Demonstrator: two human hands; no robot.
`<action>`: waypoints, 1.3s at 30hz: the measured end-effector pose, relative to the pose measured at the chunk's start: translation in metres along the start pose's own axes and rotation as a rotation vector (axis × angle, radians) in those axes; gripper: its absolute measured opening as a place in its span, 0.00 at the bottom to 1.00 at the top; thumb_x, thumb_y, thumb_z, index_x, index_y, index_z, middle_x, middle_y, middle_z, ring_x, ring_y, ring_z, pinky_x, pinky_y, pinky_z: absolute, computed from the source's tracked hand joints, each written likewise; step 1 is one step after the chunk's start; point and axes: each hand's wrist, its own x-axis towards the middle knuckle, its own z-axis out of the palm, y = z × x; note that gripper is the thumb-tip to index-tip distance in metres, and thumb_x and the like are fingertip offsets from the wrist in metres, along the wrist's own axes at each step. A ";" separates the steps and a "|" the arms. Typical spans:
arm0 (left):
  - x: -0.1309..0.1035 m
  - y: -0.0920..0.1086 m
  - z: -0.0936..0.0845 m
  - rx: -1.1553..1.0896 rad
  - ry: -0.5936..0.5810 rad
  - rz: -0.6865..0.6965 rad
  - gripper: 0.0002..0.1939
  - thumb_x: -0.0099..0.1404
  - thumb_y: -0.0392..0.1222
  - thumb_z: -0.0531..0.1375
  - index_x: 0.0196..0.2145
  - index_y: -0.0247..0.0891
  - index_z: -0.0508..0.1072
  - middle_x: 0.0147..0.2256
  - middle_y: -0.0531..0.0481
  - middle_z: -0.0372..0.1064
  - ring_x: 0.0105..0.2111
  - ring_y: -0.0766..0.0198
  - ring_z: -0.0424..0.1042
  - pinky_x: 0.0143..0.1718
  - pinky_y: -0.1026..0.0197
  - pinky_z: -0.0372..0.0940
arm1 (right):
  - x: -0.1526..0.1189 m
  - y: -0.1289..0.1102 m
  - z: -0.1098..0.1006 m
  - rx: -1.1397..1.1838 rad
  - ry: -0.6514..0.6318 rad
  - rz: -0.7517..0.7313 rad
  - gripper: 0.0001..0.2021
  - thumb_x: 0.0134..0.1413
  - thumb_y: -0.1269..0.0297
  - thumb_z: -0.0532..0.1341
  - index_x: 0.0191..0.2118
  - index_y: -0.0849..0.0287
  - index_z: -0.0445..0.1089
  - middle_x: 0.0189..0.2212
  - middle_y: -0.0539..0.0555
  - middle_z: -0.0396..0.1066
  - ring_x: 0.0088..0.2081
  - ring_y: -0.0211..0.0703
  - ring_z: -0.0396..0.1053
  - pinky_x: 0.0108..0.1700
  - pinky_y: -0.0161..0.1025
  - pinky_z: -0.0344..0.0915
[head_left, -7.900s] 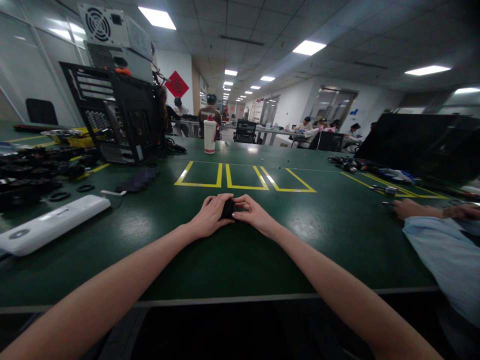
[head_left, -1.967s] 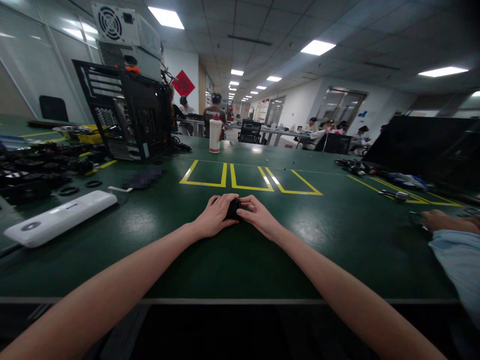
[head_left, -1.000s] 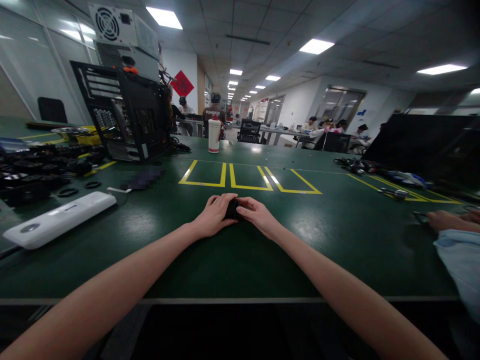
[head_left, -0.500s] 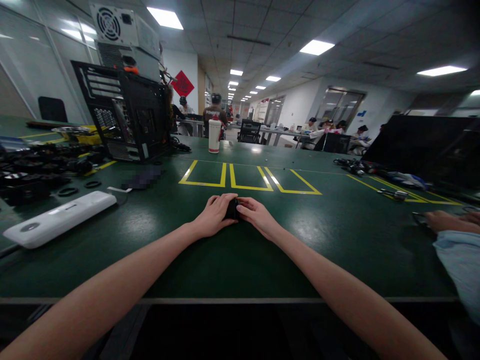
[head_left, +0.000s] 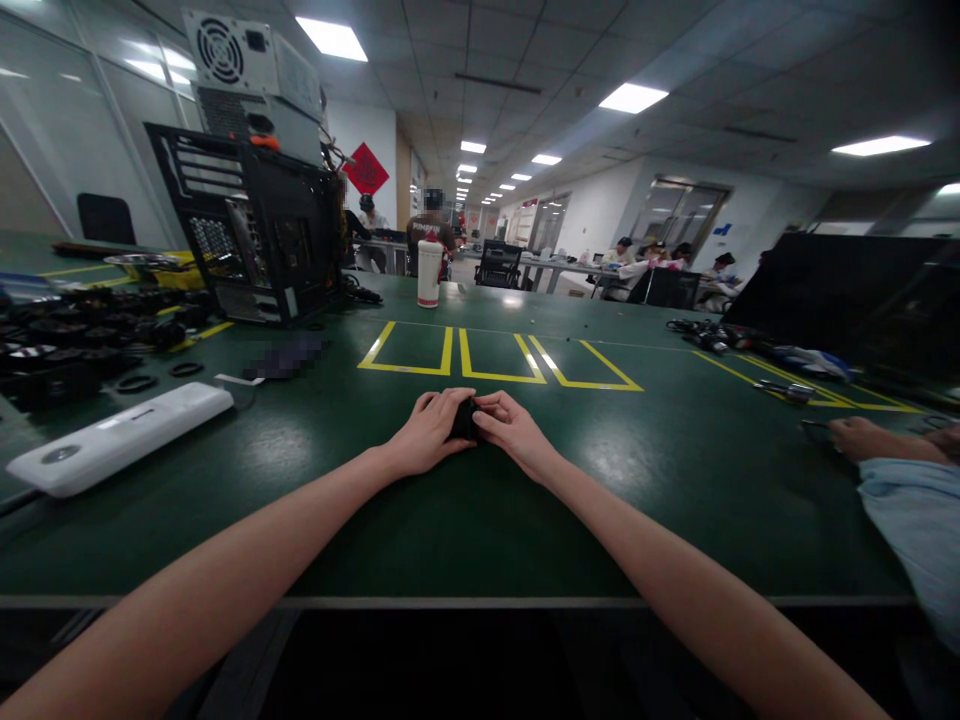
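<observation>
A small black object point(head_left: 463, 422) is between my two hands, just above or on the green table point(head_left: 480, 540); its kind cannot be made out. My left hand point(head_left: 431, 432) wraps it from the left, fingers over its top and thumb along its lower side. From the right, my right hand point(head_left: 511, 428) grips its edge with thumb and fingertips. Fingers cover most of the object. Beyond the hands, yellow tape outlines point(head_left: 502, 378) mark the tabletop.
At left lie a white power strip point(head_left: 124, 438), black rings point(head_left: 136, 384) and a heap of black parts point(head_left: 60, 345). A computer case point(head_left: 262, 230) stands behind them. A white cup point(head_left: 429, 272) is farther back. At right, another person's hand point(head_left: 877, 440) rests near metal tools point(head_left: 784, 390).
My hands and the black object stay in nearly the same place. The other person's hand and sleeve at right have shifted a little to the left.
</observation>
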 end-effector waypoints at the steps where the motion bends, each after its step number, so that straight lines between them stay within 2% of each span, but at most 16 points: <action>1: 0.000 0.000 0.000 0.002 -0.001 0.000 0.31 0.56 0.43 0.58 0.53 0.42 0.47 0.50 0.45 0.56 0.51 0.55 0.57 0.53 0.48 0.47 | 0.001 0.001 0.000 -0.002 0.006 0.011 0.15 0.42 0.59 0.63 0.38 0.54 0.64 0.36 0.50 0.66 0.41 0.40 0.65 0.45 0.44 0.61; 5: -0.001 -0.001 0.001 0.008 -0.005 0.000 0.31 0.56 0.43 0.58 0.53 0.42 0.47 0.51 0.44 0.56 0.51 0.55 0.57 0.53 0.49 0.47 | 0.003 0.002 -0.002 -0.009 -0.022 0.042 0.16 0.43 0.61 0.62 0.41 0.55 0.64 0.41 0.52 0.65 0.43 0.41 0.64 0.47 0.44 0.59; 11: 0.000 -0.002 0.002 0.001 0.000 0.007 0.31 0.56 0.42 0.58 0.53 0.42 0.46 0.50 0.44 0.56 0.51 0.55 0.56 0.53 0.49 0.46 | -0.002 -0.001 -0.002 -0.012 -0.075 -0.074 0.19 0.36 0.68 0.66 0.38 0.55 0.62 0.40 0.50 0.64 0.45 0.39 0.62 0.50 0.43 0.57; 17: 0.000 0.000 0.001 0.002 0.000 0.003 0.31 0.56 0.43 0.58 0.53 0.41 0.47 0.51 0.44 0.56 0.51 0.55 0.56 0.53 0.49 0.46 | -0.001 0.000 0.000 -0.004 -0.016 0.004 0.13 0.44 0.60 0.61 0.38 0.54 0.62 0.35 0.50 0.65 0.41 0.40 0.64 0.45 0.43 0.60; 20: 0.000 -0.001 0.002 0.004 0.003 0.003 0.31 0.56 0.43 0.58 0.53 0.41 0.47 0.51 0.44 0.56 0.51 0.55 0.56 0.53 0.49 0.46 | 0.002 0.002 -0.001 0.016 -0.002 0.048 0.15 0.43 0.60 0.62 0.40 0.54 0.63 0.38 0.51 0.65 0.42 0.40 0.64 0.46 0.44 0.60; 23: 0.000 -0.001 0.002 0.004 -0.002 -0.002 0.31 0.56 0.43 0.58 0.53 0.42 0.47 0.51 0.44 0.56 0.51 0.55 0.56 0.53 0.49 0.46 | 0.002 0.002 -0.002 0.011 -0.034 0.043 0.16 0.42 0.62 0.62 0.41 0.55 0.64 0.42 0.52 0.64 0.44 0.41 0.63 0.49 0.44 0.58; 28: 0.000 -0.001 0.000 -0.004 -0.014 -0.004 0.30 0.57 0.42 0.57 0.53 0.42 0.46 0.50 0.44 0.56 0.51 0.55 0.56 0.52 0.49 0.47 | -0.001 0.000 -0.003 0.014 -0.097 -0.048 0.21 0.35 0.70 0.66 0.39 0.54 0.62 0.40 0.50 0.65 0.44 0.40 0.63 0.49 0.44 0.58; 34: 0.000 -0.001 0.002 0.000 0.000 0.000 0.32 0.56 0.43 0.58 0.53 0.42 0.46 0.51 0.45 0.56 0.51 0.55 0.56 0.53 0.49 0.46 | 0.000 0.000 -0.001 -0.017 -0.016 -0.004 0.14 0.42 0.60 0.62 0.37 0.54 0.63 0.36 0.50 0.66 0.41 0.40 0.64 0.45 0.43 0.61; 39: 0.000 -0.003 0.003 0.010 0.009 0.010 0.32 0.56 0.43 0.58 0.53 0.42 0.46 0.51 0.44 0.56 0.51 0.55 0.56 0.52 0.49 0.47 | 0.002 0.003 -0.001 -0.020 0.008 0.016 0.15 0.43 0.61 0.62 0.40 0.54 0.64 0.37 0.51 0.66 0.42 0.40 0.64 0.47 0.43 0.60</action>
